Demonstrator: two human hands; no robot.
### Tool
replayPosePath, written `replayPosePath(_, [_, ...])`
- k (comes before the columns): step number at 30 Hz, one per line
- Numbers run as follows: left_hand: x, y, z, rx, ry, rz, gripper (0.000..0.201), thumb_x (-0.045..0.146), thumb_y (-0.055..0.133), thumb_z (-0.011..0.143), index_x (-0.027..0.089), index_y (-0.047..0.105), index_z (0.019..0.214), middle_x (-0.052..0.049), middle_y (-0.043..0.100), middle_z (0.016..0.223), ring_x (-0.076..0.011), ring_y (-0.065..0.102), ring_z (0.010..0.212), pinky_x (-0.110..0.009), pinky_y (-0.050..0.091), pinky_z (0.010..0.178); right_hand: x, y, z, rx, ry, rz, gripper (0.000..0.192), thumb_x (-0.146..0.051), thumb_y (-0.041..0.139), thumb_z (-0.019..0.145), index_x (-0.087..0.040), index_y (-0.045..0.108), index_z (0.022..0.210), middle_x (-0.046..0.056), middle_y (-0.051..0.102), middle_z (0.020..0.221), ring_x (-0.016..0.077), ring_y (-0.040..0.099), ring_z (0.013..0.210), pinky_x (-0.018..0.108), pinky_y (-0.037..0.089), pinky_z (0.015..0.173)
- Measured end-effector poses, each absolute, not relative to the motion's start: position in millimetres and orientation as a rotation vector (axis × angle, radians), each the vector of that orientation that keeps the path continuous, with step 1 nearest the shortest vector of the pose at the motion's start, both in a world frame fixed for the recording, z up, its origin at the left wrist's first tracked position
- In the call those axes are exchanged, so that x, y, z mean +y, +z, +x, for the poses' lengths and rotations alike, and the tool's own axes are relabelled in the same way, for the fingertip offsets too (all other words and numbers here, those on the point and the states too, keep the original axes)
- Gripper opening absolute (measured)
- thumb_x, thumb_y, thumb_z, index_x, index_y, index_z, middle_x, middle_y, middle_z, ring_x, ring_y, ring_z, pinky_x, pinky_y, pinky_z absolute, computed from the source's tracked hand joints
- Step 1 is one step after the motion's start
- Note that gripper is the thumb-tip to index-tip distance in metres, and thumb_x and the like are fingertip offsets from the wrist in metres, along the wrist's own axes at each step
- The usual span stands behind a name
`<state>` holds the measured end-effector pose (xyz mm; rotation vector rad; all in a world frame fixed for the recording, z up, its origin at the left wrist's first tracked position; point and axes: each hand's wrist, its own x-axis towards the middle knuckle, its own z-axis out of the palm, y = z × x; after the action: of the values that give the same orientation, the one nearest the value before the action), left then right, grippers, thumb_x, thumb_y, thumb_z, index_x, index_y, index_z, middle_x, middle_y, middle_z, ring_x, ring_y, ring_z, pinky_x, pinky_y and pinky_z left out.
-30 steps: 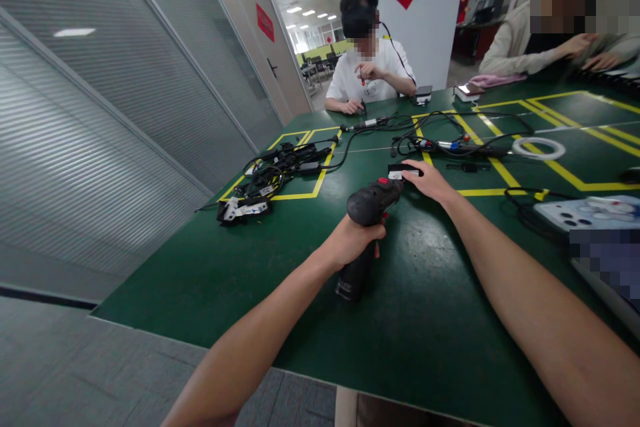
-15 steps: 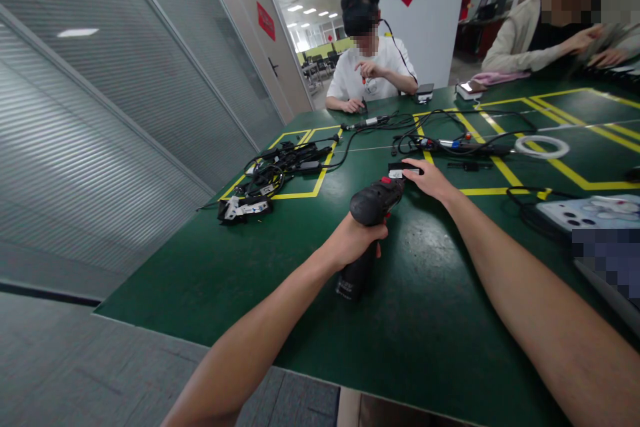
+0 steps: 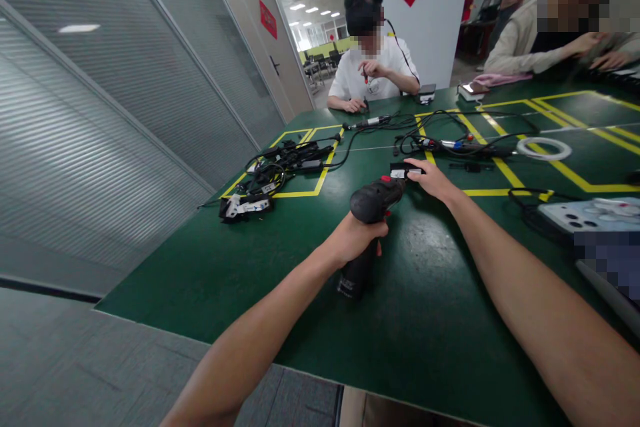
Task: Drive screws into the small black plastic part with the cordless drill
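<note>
The left hand is gripping a black drill – the right hand's fingers are pinching a small black part at its tip.

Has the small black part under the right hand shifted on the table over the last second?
No. The small black part sits just left of the yellow tape line, as before, right hand on it.

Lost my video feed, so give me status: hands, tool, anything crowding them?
Left hand gripping black power screwdriver handle. Right hand pinning small black part at its nose. Cable tangle just beyond, not touching.
</note>
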<state>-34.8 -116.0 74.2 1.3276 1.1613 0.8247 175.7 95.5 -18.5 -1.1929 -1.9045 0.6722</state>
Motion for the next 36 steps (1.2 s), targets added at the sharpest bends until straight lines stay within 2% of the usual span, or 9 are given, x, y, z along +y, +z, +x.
replayPosePath(5, [-116.9,74.3,-35.0,1.135,0.840,1.317,0.023,0.016,0.059,0.071,0.015,0.054,0.093,0.003,0.052,0.078,-0.0081,0.055,0.046,-0.025,0.046,0.045,95.5,-18.3,175.8,-1.904,0.672,-1.210,0.057,-0.034,0.058,0.079,-0.023,0.059,0.135,0.007,0.059,0.130,0.0281,0.056,0.119,0.041,0.040,0.107])
replayPosePath(23, [-117.1,78.6,-30.7,1.135,0.874,1.314,0.022,0.012,0.059,0.068,0.016,0.053,0.089,0.003,0.052,0.078,-0.0070,0.053,0.043,-0.024,0.047,0.042,97.9,-20.3,176.9,-1.948,0.642,-1.209,0.054,-0.034,0.055,0.082,-0.025,0.058,0.135,0.007,0.058,0.131,0.0291,0.053,0.121,0.044,0.038,0.109])
replayPosePath(28, [-114.4,74.3,-32.3,1.139,0.866,1.298,0.020,0.013,0.058,0.070,0.016,0.053,0.089,0.003,0.051,0.071,-0.0097,0.056,0.044,-0.023,0.045,0.041,94.7,-19.3,174.6,-1.931,0.620,-1.247,0.055,-0.036,0.054,0.083,-0.024,0.057,0.137,0.009,0.058,0.126,0.0294,0.053,0.120,0.044,0.039,0.108])
replayPosePath(36, [-116.2,78.5,-30.6,1.165,0.864,1.291,0.020,0.014,0.059,0.069,0.016,0.053,0.089,0.003,0.052,0.073,-0.0083,0.055,0.043,-0.022,0.044,0.041,100.2,-22.4,175.0,-1.941,0.588,-1.254,0.053,-0.036,0.055,0.082,-0.027,0.059,0.134,0.007,0.058,0.125,0.0288,0.055,0.117,0.045,0.041,0.105])
